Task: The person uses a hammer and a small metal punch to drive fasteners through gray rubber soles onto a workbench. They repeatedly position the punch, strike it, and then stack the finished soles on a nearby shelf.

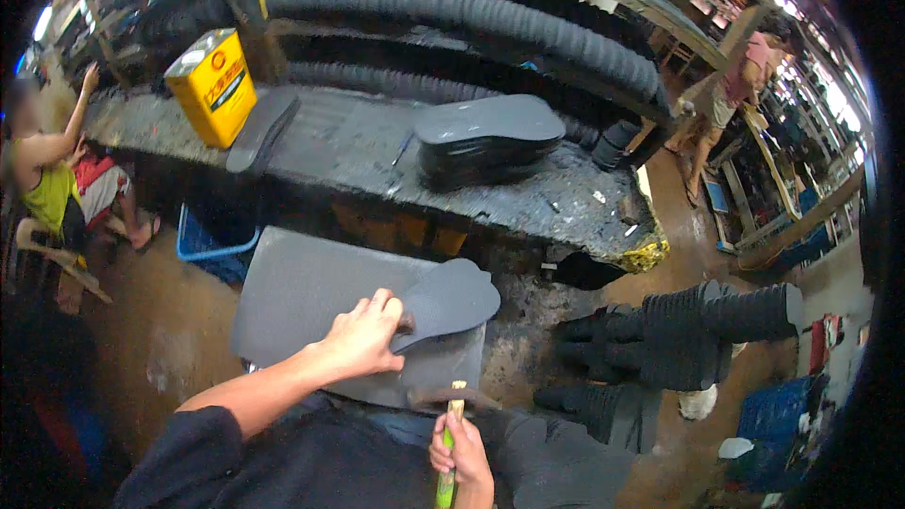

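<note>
The sole (452, 300) points right and slightly away along its long axis. The left hand (363, 335) curls at its left end, grasp unclear; the right hand (460, 452) clasps a hammer (456, 409).

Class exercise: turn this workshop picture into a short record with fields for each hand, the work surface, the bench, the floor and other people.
Left hand: fingers curled at a small dark item, mostly hidden
Right hand: gripping a hammer-like tool with a yellow-green handle
Work surface: grey board bearing a grey sole-shaped piece
Bench: yellow can, stacked sole shapes
Floor: blue basket, left
Other people: one seated left, one standing right
</note>
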### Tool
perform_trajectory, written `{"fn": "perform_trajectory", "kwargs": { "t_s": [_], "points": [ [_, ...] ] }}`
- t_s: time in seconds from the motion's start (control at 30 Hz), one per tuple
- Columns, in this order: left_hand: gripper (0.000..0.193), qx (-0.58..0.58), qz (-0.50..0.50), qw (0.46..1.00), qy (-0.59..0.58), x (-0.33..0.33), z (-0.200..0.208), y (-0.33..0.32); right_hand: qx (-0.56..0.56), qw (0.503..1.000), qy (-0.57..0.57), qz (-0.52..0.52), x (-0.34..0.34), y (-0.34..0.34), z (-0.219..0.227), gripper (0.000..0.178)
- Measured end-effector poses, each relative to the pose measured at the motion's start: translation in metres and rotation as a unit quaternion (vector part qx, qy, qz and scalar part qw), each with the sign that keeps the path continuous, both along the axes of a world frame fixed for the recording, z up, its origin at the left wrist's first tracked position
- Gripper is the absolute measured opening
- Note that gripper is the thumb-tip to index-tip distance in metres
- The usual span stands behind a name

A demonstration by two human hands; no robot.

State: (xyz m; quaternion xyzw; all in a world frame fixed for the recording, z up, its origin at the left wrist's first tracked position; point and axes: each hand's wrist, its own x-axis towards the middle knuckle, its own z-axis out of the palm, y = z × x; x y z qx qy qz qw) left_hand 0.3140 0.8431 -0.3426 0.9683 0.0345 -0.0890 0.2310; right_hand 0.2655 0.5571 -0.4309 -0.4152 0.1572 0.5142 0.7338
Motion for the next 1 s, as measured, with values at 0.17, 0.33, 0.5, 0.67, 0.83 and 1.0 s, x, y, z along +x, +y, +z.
{"fn": "perform_trajectory", "kwargs": {
  "t_s": [0.17, 0.33, 0.5, 0.67, 0.83, 1.0],
  "points": [
    [0.08, 0.06, -0.091, 0.944, -0.313, 0.063, 0.091, 0.045, -0.018, 1.0, -0.018, -0.003, 0.007, 0.002, 0.007, 0.03],
    [0.068, 0.087, -0.155, 0.918, -0.356, 0.229, 0.169, 0.082, -0.044, 0.998, -0.041, 0.016, 0.012, 0.013, 0.013, 0.031],
    [0.087, 0.187, -0.117, 0.96, -0.173, 0.302, 0.125, 0.086, -0.039, 0.999, -0.019, 0.008, 0.019, 0.025, 0.017, 0.03],
    [0.075, 0.104, -0.036, 0.962, -0.249, 0.299, 0.145, 0.143, -0.026, 0.998, 0.048, -0.031, 0.024, 0.025, 0.013, 0.036],
    [0.089, 0.212, 0.07, 0.965, -0.14, 0.221, 0.133, 0.299, -0.066, 0.995, 0.052, -0.054, 0.027, 0.03, 0.008, 0.038],
    [0.106, 0.261, 0.267, 0.926, 0.05, 0.137, 0.005, 0.384, -0.061, 0.996, 0.026, -0.063, 0.026, 0.037, 0.009, 0.037]
  ]
}}
